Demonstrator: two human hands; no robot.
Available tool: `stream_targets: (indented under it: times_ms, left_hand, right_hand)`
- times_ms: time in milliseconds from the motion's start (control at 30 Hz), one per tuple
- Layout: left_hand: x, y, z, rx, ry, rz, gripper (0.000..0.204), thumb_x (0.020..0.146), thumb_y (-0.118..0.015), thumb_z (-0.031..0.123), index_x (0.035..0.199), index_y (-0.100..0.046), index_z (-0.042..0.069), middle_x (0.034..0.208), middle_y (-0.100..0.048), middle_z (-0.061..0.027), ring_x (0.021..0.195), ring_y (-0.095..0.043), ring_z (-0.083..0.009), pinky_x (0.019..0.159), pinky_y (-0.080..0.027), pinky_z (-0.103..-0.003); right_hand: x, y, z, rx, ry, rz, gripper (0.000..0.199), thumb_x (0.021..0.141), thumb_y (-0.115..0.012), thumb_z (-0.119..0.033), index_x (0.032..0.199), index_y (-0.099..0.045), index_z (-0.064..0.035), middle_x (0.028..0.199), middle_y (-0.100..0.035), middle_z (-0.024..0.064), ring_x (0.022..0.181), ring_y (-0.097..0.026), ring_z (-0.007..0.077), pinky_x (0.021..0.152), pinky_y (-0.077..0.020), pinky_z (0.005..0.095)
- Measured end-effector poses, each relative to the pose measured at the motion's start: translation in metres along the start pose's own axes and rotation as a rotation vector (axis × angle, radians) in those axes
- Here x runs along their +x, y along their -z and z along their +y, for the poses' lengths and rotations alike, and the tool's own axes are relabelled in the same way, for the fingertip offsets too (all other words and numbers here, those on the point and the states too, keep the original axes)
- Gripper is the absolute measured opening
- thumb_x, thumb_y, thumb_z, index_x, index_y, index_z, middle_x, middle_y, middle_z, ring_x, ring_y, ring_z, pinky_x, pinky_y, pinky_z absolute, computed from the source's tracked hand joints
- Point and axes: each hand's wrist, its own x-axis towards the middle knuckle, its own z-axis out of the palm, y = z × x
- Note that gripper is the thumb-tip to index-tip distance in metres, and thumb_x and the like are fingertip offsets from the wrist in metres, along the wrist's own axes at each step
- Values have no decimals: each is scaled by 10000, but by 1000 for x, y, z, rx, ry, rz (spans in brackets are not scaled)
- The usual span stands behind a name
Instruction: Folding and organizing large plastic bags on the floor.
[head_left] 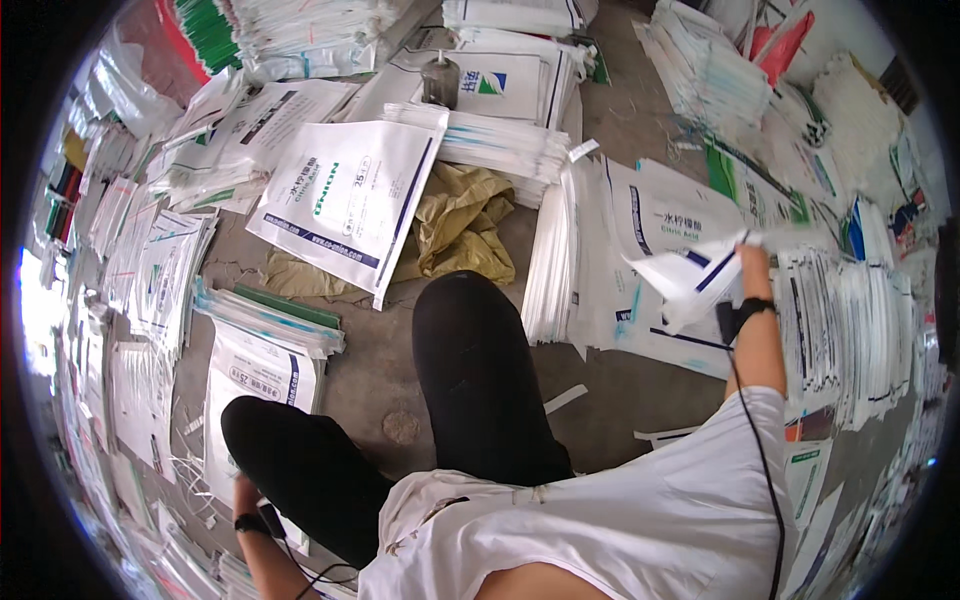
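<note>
On the right, my right hand (pixel 752 264) is closed on the edge of a white printed sack (pixel 686 278), whose near part is lifted, folded and slightly blurred. Beneath it lies a thick stack of flat white sacks (pixel 655 195) with dark blue bands. My left hand (pixel 243 492) is low on the left, beside my bent knee, close to another white sack (pixel 228 372) lying on a pile. The fingers of that hand are mostly hidden. A single flat white sack (pixel 340 195) lies in front of me, partly over a crumpled yellowish-brown sheet (pixel 465 220).
Bundles of folded white sacks (pixel 165 270) crowd the left side, and more bundles (pixel 840 330) stand at the right. A small dark bottle (pixel 440 82) stands on sacks at the back. Between the piles, grey floor (pixel 370 360) shows, with a loose white strip (pixel 566 398) on it.
</note>
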Motion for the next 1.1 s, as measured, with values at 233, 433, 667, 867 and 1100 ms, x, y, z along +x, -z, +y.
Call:
stream_targets:
  times_ms: [233, 433, 667, 867, 1100]
  left_hand:
    - [102, 104, -3, -1039, 675, 468, 449, 995, -533, 359, 1319, -577, 52, 1054, -705, -53, 776, -656, -119, 589, -477, -246]
    - [210, 248, 125, -1093, 194, 529, 440, 986, -586, 198, 1367, -518, -10, 1182, -670, -113, 1035, -638, -177, 882, -498, -290]
    - [237, 285, 205, -762, -45, 634, 1010, 852, -775, 204, 1571, -73, 101, 1589, -247, -195, 1407, -368, -365, 1060, -430, -426]
    - [202, 294, 185, -566, -325, 736, 566, 901, -698, 208, 1373, -486, -24, 1317, -573, -198, 1224, -546, -327, 1044, -429, -431]
    - [146, 273, 191, -1628, -657, 414, 816, 923, -452, 694, 1370, -494, 14, 1282, -614, -136, 1234, -563, -267, 1037, -431, -463]
  right_hand:
    - [-204, 392, -279, 132, 975, 123, 370, 805, -716, -176, 1114, -655, 19, 994, -717, 164, 886, -672, 267, 830, -515, 377]
    - [-379, 518, -399, -372, 1303, 104, 326, 804, -694, -102, 1106, -653, 13, 984, -715, 168, 868, -680, 250, 811, -519, 347]
    - [-484, 557, -429, -133, 1372, 354, 257, 786, -695, -83, 1037, -703, -28, 902, -723, 179, 825, -688, 247, 749, -518, 348]
    - [-488, 537, -477, 113, 1693, 533, 249, 819, -719, -147, 1011, -686, 8, 892, -709, 204, 797, -671, 298, 755, -512, 372]
    - [-506, 528, -515, 345, 1522, 756, 265, 811, -712, -194, 1015, -702, -24, 934, -698, 235, 861, -680, 362, 781, -515, 403]
